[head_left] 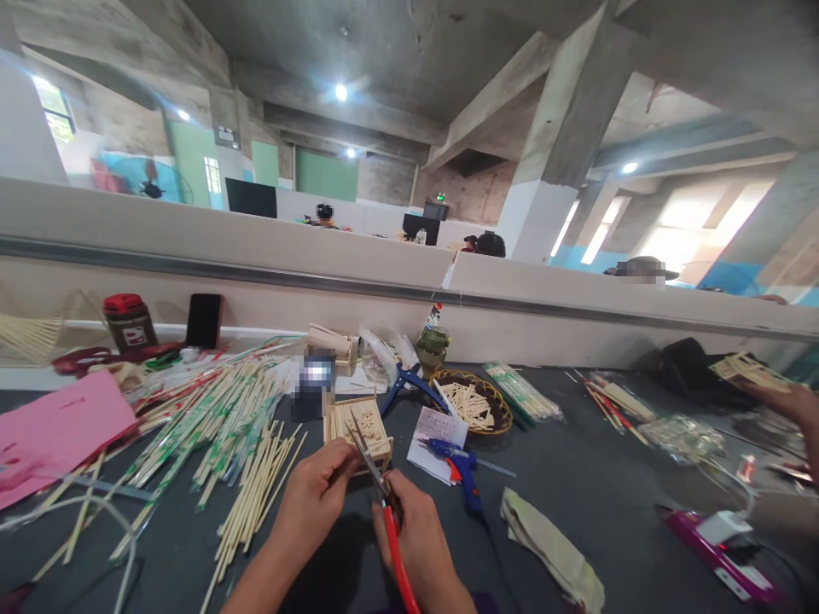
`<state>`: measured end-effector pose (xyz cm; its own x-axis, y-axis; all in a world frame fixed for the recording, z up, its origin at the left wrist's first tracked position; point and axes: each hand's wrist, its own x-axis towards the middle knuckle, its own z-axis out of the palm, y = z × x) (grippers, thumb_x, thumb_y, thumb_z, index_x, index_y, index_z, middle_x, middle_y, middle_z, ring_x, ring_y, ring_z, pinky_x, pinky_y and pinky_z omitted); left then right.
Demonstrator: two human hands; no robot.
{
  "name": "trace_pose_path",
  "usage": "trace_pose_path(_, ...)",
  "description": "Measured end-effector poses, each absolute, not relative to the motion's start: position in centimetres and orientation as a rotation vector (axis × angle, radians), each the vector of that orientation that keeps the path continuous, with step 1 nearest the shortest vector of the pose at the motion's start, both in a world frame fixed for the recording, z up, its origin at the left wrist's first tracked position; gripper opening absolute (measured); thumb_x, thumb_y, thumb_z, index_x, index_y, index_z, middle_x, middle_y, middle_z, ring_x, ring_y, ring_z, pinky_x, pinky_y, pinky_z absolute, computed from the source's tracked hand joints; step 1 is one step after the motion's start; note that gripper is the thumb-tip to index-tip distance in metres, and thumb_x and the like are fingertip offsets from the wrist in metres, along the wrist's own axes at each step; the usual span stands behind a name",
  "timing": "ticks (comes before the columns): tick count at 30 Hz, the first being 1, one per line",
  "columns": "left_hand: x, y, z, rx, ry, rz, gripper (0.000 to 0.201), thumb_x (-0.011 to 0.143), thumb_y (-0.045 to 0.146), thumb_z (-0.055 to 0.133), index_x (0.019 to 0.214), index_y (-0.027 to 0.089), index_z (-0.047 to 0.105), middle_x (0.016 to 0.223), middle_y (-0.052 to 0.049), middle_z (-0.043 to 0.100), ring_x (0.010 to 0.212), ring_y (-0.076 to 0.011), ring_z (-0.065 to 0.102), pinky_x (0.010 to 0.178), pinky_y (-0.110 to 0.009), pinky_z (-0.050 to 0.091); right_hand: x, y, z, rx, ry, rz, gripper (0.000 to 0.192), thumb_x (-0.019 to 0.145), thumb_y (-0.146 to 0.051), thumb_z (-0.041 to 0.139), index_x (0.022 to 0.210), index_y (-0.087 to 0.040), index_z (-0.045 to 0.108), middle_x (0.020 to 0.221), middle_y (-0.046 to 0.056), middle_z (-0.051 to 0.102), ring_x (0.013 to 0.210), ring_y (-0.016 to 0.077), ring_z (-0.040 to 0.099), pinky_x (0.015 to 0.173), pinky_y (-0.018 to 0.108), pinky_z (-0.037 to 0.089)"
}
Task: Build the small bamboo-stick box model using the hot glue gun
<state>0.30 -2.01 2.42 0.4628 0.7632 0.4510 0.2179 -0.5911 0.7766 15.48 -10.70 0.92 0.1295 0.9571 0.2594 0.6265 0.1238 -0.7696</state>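
Head view: scissors (384,503) blades half-hidden

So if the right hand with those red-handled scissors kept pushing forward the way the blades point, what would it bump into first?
Most likely the small wooden stick box. The right hand holds the red-handled scissors with the blades aimed up and away at the box, just past the left hand. Depth is hard to judge; the tips may already touch it.

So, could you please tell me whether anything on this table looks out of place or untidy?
Chopsticks lie scattered at all angles across the table's left side. A crumpled cloth lies loose right of the blue glue gun.
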Motion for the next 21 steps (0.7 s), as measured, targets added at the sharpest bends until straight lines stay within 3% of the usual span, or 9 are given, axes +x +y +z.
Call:
trace_pose_path(8, 0.32, -1.83, 2.23, 2.044, 0.868, 1.078, 0.024, 0.094, 0.031, 0.046, 0.080, 0.021, 0.063, 0.080, -0.002, 0.064, 0.078, -0.0172, 0.061, 0.071, -0.025, 0.045, 15.65, -10.17, 1.28, -1.582, -1.586, 0.534, 0.010, 0.081, -0.018, 0.051, 0.085, -0.020, 0.061, 0.063, -0.004, 0.055, 0.054, 0.0105, 0.043, 0.053, 0.021, 0.028)
trace_pose_path(15, 0.50, -2.11, 2.23, 2.058, 0.911, 1.130, 0.018, 0.093, 0.031, 0.049, 0.090, 0.021, 0.063, 0.087, -0.004, 0.066, 0.082, -0.0185, 0.062, 0.073, -0.027, 0.047, 15.27, -10.34, 0.97, -1.578, -1.554, 0.452, 0.011, 0.082, -0.019, 0.052, 0.088, -0.019, 0.061, 0.070, 0.000, 0.062, 0.059, 0.0128, 0.051, 0.057, 0.020, 0.035)
trace_pose_path(21, 0.46, -2.28, 2.50, 2.084, 0.845, 1.142, 0.021, 0.093, 0.027, 0.047, 0.082, 0.021, 0.063, 0.082, -0.003, 0.063, 0.081, -0.0171, 0.061, 0.073, -0.025, 0.045, 15.27, -10.71, 0.53, -1.619, -1.568, 0.402, 0.014, 0.081, -0.017, 0.052, 0.092, -0.021, 0.061, 0.076, 0.000, 0.064, 0.065, 0.0149, 0.056, 0.060, 0.021, 0.038)
